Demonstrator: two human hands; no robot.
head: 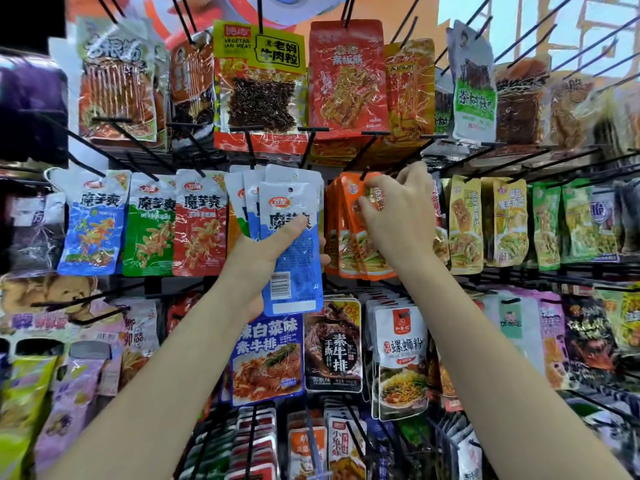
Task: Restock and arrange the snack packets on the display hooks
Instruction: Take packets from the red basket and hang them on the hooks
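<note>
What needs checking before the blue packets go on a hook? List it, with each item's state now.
1. Left hand grips the blue packets firmly: ok, thumb across the front.
2. Hang holes on the blue packets face up: ok, holes at the top edge.
3. Holes lined up through the stack: not ok, packets are fanned.
4. Right hand free to help: not ok, its fingers pinch the orange packets.
5. Orange packets seated on their hook: cannot tell, the hand covers it.
6. Free hook for the blue packets: cannot tell.
</note>
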